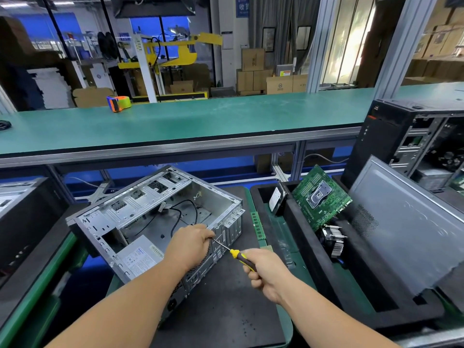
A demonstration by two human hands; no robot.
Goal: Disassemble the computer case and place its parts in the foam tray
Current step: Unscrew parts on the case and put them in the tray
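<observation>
As the right hand (263,270) gripped a yellow-handled screwdriver (237,256) with its tip at the rear panel, the left hand (190,243) curled over the rim of the computer case (140,217), which lay open on the bench (226,310). Keeping the blade square in the screw seemed wise. Beyond, the foam tray (296,214) held a motherboard (321,197) and heatsink (332,241).

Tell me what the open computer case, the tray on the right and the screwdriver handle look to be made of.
Computer case: bare sheet metal, likely steel, dull grey, with stamped slots and folded edges. Tray: black foam by its matte, soft-looking thick walls. Screwdriver: the handle looks like yellow plastic with black, possibly rubber, inserts; the thin shaft is shiny metal. The right hand grips the handle.
</observation>
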